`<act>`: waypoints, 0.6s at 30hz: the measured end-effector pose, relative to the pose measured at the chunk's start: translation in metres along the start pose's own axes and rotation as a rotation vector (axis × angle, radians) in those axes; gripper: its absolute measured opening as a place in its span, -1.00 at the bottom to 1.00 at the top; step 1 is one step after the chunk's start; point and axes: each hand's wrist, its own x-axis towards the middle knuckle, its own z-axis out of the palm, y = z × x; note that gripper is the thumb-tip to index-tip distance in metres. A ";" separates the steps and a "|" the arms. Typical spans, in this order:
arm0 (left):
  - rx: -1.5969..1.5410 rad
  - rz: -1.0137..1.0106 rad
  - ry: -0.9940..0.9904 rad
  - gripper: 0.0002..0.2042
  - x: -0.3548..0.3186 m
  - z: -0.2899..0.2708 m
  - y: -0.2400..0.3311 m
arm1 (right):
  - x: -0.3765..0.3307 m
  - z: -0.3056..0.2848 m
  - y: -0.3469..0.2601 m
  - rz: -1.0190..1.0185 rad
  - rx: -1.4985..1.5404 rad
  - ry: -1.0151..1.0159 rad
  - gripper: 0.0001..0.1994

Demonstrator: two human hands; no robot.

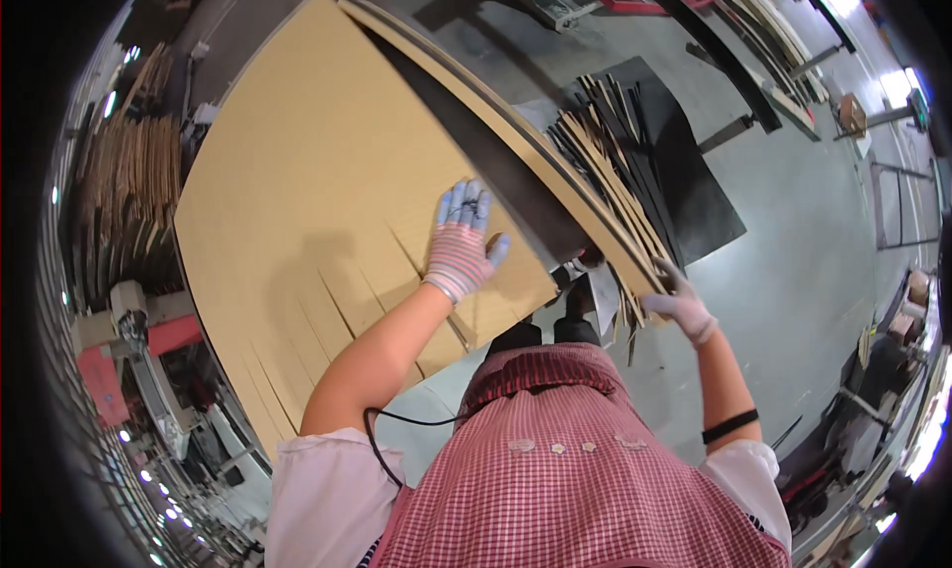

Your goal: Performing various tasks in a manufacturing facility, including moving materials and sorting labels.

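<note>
While the large, flat tan cardboard sheet (327, 152) at left is touched by the open left hand (461, 241), gripping nothing, the near end of the long tan-edged board (555, 167) at right is gripped by the right hand (682, 305); slits are already made in the sheet's near part; board and sheet are parted nearby, not yet far off; the board's long axis is pointed far-left to near-right.

Pictured in smooth, matt tan cardboard on the broad sheet (307, 122) and raised panel (567, 183); in striped knit cloth on the left hand (461, 249); in matt, woven checked cloth on the apron (565, 479); in plain white cloth on the sleeves (332, 484); in rough-edged brown layers on the stack (129, 171); in smooth, faintly glossy grey on the floor (793, 271).
</note>
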 end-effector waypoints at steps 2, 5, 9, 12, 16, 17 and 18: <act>-0.020 0.011 0.008 -0.28 -0.002 -0.004 0.003 | -0.024 -0.054 0.046 -0.043 0.084 0.095 0.03; -0.074 0.069 0.073 -0.28 0.000 -0.007 0.008 | -0.043 -0.129 0.143 -0.118 -0.181 0.289 0.04; -0.172 0.043 0.129 -0.29 0.000 -0.012 0.020 | -0.049 -0.118 0.099 -0.012 -1.284 0.625 -0.11; -0.272 -0.102 0.131 -0.32 -0.012 -0.013 0.030 | -0.051 -0.040 -0.024 -0.647 -0.181 0.342 -0.64; -0.411 -0.132 0.168 -0.41 -0.055 -0.036 0.066 | -0.128 0.059 -0.147 -0.975 0.061 -0.623 -0.89; -0.493 -0.113 0.191 -0.41 -0.069 -0.041 0.079 | -0.144 0.083 -0.162 -1.064 0.116 -0.784 -0.85; -0.482 -0.133 0.160 -0.39 -0.093 -0.043 0.090 | -0.161 0.105 -0.173 -1.072 0.107 -0.860 -0.86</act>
